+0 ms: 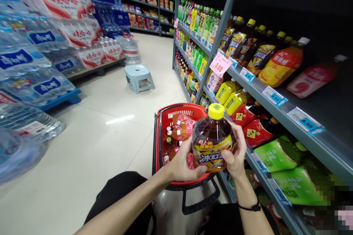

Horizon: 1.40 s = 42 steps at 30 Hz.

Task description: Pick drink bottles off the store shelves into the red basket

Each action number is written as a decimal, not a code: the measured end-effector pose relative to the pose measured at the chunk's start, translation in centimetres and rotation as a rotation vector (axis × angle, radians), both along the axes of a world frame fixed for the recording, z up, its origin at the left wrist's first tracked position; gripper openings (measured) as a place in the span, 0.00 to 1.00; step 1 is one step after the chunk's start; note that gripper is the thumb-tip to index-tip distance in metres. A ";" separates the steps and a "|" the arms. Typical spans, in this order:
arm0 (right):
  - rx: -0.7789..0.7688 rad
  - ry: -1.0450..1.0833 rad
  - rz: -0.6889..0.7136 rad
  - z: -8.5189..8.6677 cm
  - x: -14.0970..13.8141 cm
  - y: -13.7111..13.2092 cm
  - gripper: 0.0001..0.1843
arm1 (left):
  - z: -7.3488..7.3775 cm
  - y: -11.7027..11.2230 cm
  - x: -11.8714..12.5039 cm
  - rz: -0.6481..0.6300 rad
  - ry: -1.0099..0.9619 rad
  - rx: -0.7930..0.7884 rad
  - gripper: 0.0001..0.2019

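Observation:
Both my hands hold one large bottle of dark iced tea (212, 137) with a yellow cap and a yellow label, upright, over the near edge of a red shopping basket (161, 132). My left hand (183, 163) wraps its left side and bottom. My right hand (235, 150) grips its right side. The basket holds several pink bottles with white caps (176, 134). To the right, grey shelves (275, 112) carry matching iced tea bottles (239, 42), an orange drink bottle (281, 64) and green packs (278, 152).
Stacked packs of bottled water (33, 55) line the left side on blue pallets. A small pale blue stool (138, 77) stands on the aisle floor ahead. A pink price tag (220, 64) hangs from the shelf. More shelves close the aisle's far end.

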State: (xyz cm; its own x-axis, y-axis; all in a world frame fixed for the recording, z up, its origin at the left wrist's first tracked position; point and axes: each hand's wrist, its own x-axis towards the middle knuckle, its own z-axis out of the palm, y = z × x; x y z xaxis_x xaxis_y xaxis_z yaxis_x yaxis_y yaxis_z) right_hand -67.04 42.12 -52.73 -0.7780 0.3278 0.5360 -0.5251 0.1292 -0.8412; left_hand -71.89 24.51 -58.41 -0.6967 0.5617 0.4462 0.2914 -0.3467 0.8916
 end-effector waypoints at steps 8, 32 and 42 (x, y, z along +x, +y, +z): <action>0.208 -0.343 -0.082 -0.9 -0.9 0.3 0.40 | 1.7 0.6 -0.2 0.455 -0.058 -0.317 0.34; 0.765 -0.318 -0.144 -7.1 -3.9 0.0 0.50 | 1.0 -0.9 -4.3 0.467 -0.070 -0.640 0.40; 0.901 -0.289 -0.049 -10.2 -3.8 2.8 0.53 | -6.1 2.0 -8.5 0.550 -0.842 -0.427 0.25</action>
